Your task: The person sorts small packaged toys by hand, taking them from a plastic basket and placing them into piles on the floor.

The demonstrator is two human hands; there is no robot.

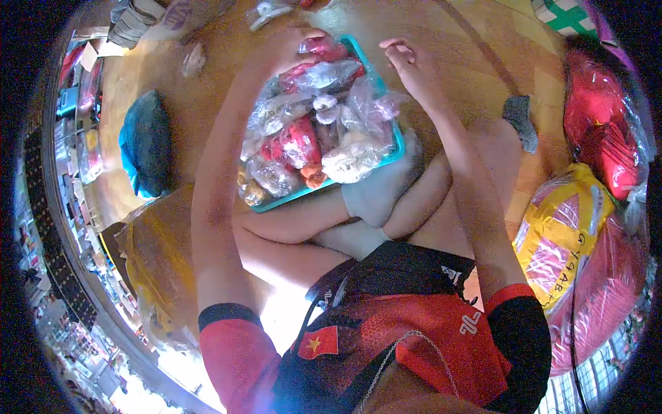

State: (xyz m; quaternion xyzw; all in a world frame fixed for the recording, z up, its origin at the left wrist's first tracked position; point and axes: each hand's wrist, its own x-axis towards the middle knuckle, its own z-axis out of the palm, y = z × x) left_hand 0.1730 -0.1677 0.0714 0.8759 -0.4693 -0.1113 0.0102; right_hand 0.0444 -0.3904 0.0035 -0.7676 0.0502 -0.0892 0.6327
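Note:
A teal plastic basket (398, 141) full of clear plastic bags stands before my crossed legs. My left hand (293, 47) is at its far left part, fingers curled over a red item in clear plastic (325, 50). The thumb side of that hand is partly hidden. Beyond the right rim, my right hand (405, 61) hovers in the air, fingers loosely bent and apart, nothing visible in them. Among the bags lie a red and white bundle (300, 141), a white bagged bundle (355, 160) and orange-brown fluffy balls (314, 176).
A dark blue bag (148, 145) sits on the wooden floor at left, near a brown-yellow plastic-wrapped parcel (162, 259). At right are a grey sock-like cloth (520, 121), a yellow parcel (562, 228) with handwriting, and red bagged bundles (600, 103). Shelves of goods line the left edge.

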